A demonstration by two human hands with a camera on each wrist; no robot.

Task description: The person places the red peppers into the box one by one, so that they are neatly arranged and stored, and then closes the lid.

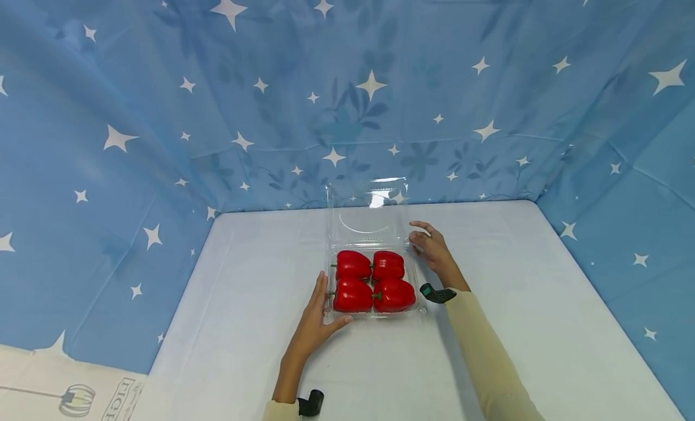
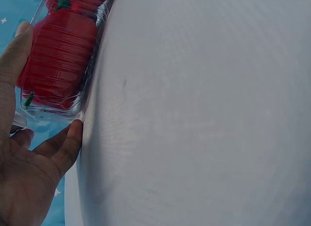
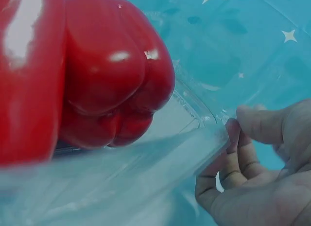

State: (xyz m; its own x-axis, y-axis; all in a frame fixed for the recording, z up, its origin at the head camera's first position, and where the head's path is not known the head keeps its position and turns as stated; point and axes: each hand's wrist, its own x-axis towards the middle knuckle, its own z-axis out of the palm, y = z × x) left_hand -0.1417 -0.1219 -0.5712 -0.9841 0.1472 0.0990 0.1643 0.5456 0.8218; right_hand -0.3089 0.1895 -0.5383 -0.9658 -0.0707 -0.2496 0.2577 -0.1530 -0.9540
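A clear plastic clamshell box (image 1: 415,276) sits on the table with its lid (image 1: 358,225) raised at the far side. Several red bell peppers (image 1: 394,295) with green stems lie in it in two rows. My left hand (image 1: 313,322) frames the near left corner, fingers straight along the left side and thumb at the front wall. In the left wrist view the thumb (image 2: 22,34) rests against the box's wall. At the far right corner, by the hinge, is my right hand (image 1: 429,247), fingers loosely bent, fingertips right at the plastic edge. The right wrist view shows a bell pepper (image 3: 116,65) beside that corner.
The white-covered table (image 1: 244,306) extends on both sides of the box. Blue curtains (image 1: 282,107) with white stars stand behind and beside it. A dark wrist strap (image 1: 437,294) is on the right wrist, another (image 1: 311,403) on the left.
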